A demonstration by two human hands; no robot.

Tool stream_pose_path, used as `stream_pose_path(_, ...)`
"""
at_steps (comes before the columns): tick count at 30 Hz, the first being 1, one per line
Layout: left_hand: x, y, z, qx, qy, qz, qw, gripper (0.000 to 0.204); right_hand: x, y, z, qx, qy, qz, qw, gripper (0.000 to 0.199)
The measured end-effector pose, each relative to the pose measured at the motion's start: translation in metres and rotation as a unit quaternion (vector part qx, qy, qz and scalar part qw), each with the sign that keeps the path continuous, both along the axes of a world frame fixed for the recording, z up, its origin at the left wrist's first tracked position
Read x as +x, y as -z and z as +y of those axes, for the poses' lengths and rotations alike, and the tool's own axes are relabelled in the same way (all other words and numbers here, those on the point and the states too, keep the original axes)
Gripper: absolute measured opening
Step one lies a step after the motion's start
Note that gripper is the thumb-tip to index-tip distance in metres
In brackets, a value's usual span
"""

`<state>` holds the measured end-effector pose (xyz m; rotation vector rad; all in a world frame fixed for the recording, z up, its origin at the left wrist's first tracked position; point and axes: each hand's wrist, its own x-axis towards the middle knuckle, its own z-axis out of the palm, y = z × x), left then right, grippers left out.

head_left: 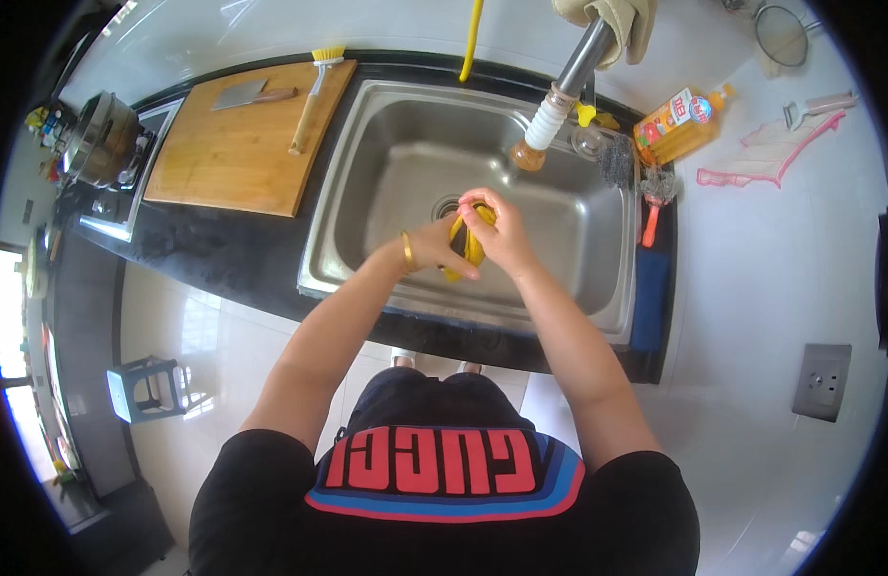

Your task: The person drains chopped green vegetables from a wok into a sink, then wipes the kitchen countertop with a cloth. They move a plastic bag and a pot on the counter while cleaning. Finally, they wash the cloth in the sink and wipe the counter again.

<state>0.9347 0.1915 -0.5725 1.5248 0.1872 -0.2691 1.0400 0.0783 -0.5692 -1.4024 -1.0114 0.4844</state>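
Note:
Over the sink (598, 230), both hands come together around a small yellow and dark oblong thing (473, 248), whose kind I cannot make out. My left hand (436, 250), with a gold bangle on its wrist, cups it from the left, thumb along the near side. From the right, my right hand (502, 232) closes on its upper end, fingers bent over the top. The hands hide much of the thing. Just beyond them is the sink drain (446, 205), and the faucet (538, 134) with a white sleeve hangs above the basin.
Left of the sink, a wooden cutting board (233, 163) bears a cleaver (244, 94) and a long-handled brush (314, 106). A pot (100, 142) stands on the stove. On the right ledge are a bottle of orange-yellow liquid (682, 130), steel-wool scrubbers (615, 161) and a blue cloth (651, 302).

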Motion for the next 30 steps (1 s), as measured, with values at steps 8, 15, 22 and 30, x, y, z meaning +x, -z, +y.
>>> stream_pose_path(8,0.014,0.071,-0.048,0.453,-0.192,-0.024,0.870,0.058,0.001,0.070,0.003,-0.187,0.244,0.038,0.951,0.022)
stream_pose_path(15,0.012,0.020,-0.011,0.046,-0.178,0.110,0.977,0.031,0.007,-0.001,-0.035,-0.003,0.075,-0.354,0.932,0.084)
stream_pose_path(22,0.006,-0.006,0.007,-0.038,0.145,0.194,0.969,0.038,-0.008,-0.027,-0.046,-0.075,-0.070,-0.638,0.763,0.060)
stream_pose_path(30,-0.010,-0.028,-0.033,0.502,0.000,0.043,0.864,0.057,-0.020,-0.013,-0.036,-0.209,-0.029,-0.577,0.789,0.030)
